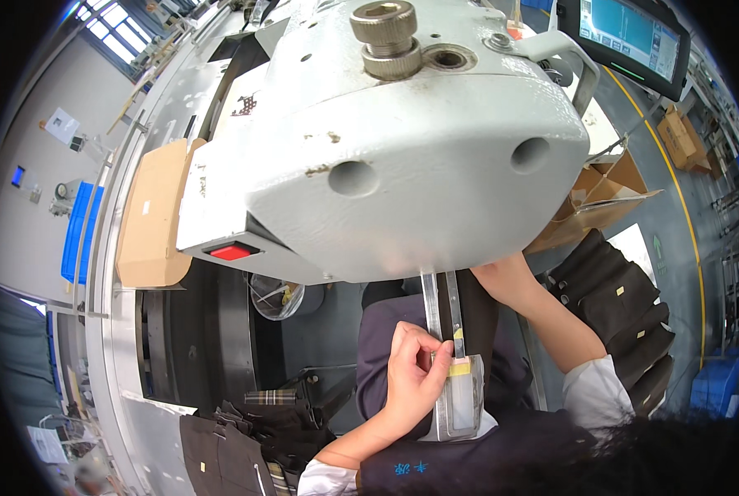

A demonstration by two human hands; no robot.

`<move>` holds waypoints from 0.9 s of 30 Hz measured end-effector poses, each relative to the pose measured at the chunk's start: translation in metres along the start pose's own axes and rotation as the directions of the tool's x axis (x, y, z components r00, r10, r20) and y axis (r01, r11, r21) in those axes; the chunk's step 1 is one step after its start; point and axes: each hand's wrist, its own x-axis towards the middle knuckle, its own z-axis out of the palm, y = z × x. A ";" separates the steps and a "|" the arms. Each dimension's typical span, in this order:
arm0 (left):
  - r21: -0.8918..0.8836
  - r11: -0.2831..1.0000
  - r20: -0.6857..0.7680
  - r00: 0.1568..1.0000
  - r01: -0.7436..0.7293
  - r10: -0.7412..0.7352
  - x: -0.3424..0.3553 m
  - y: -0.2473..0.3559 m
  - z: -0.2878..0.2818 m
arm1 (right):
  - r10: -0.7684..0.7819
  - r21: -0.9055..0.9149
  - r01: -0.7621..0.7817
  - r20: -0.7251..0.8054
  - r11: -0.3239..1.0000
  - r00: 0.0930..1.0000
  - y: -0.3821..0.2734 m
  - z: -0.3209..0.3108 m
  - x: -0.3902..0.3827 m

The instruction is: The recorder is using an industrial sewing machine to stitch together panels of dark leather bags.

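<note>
Workshop floor [679,281] behind, clear guide [462,405] pinched under the machine head [419,190]

Below the head's near edge, the left hand [415,368] pinches the guide at its upper left edge (yellow tape [460,369] crosses its top), probably to steady it beside the dark cloth [480,318]. Along the cloth's right edge, the right hand [506,277] perhaps supports it; its fingertips are hidden, so I cannot tell whether they grip. Dark pieces [221,450] lie by the white table [150,434]'s right edge, likely for reach.

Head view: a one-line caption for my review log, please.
Left hand at a clear, yellow-marked plastic piece, right hand partly hidden by a pale grey machine head.
</note>
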 end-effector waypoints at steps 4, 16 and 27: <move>-0.011 1.000 0.009 1.000 0.007 -0.006 0.002 -0.005 0.001 | 0.034 0.052 -0.033 -0.013 0.998 0.999 0.005 0.000 -0.003; -0.159 0.985 0.001 0.998 0.061 -0.061 0.006 -0.007 0.001 | -0.003 0.197 0.009 -0.032 0.980 0.999 0.009 0.002 -0.002; -0.117 0.992 0.047 0.998 0.054 -0.049 0.009 -0.009 -0.003 | 0.001 0.177 -0.001 0.002 0.984 1.000 0.004 -0.001 0.000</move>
